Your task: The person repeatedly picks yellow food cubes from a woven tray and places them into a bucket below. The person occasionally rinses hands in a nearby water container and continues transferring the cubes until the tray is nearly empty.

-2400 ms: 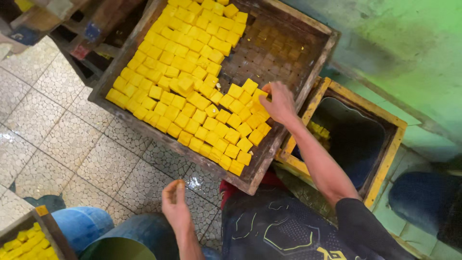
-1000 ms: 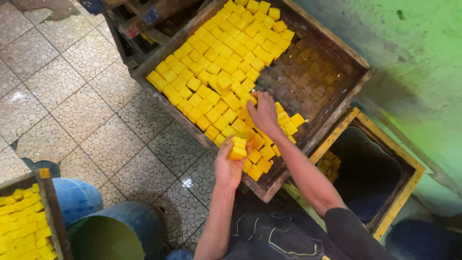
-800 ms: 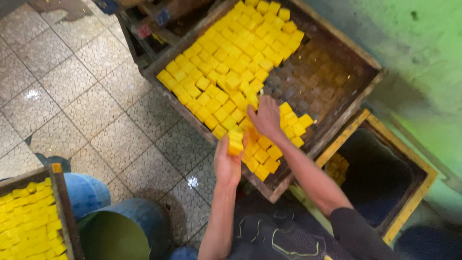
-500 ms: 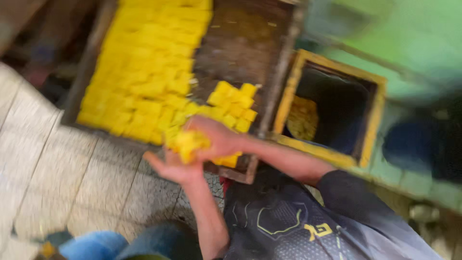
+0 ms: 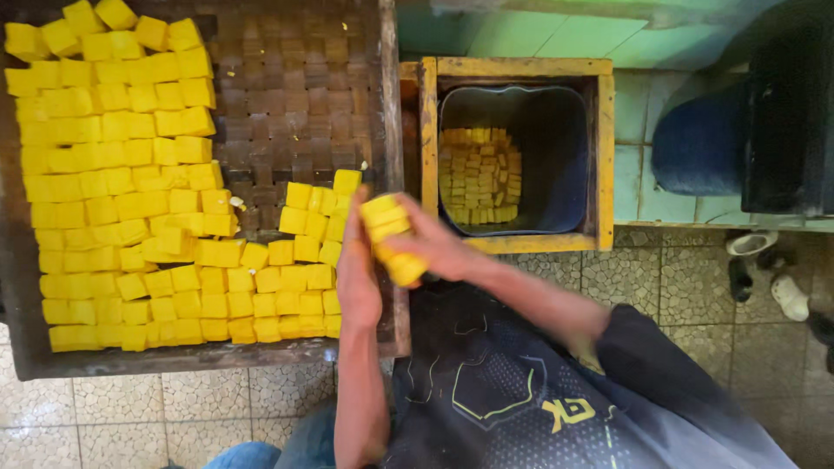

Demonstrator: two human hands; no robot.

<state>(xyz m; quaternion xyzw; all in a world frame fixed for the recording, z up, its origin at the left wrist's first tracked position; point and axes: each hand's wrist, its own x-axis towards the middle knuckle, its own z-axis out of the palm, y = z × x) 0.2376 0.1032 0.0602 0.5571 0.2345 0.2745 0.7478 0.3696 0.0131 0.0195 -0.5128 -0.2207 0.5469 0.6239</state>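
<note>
Two hands (image 5: 395, 260), stacked yellow cubes (image 5: 393, 236) between

I see a dark navy short-sleeved shirt (image 5: 521, 391) with yellow line graphics, blue denim trousers (image 5: 261, 452), and bare forearms and hands.

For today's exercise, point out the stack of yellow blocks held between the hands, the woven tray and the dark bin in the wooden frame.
stack of yellow blocks (image 5: 393, 236), head view, stack's middle.
woven tray (image 5: 287, 95), head view, bare woven floor.
dark bin (image 5: 556, 156), head view, inner right wall.
</note>
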